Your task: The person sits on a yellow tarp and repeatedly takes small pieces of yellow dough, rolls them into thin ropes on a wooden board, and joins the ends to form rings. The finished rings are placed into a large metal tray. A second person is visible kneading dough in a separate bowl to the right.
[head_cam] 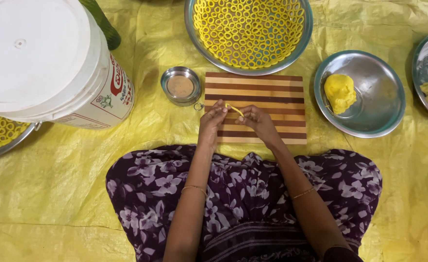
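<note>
Meanwhile, both hands (213, 118) (256, 120) pinch a dough strip (234, 109) over the striped board (267, 92).

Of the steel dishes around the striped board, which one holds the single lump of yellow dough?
The steel plate just right of the striped board holds the dough lump. The big bowl above holds yellow rings; the small cup holds none.

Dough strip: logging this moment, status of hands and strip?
Left hand and right hand both pinch the yellow dough strip. Strip held just above the striped cutting board. Nothing in the way.
</note>
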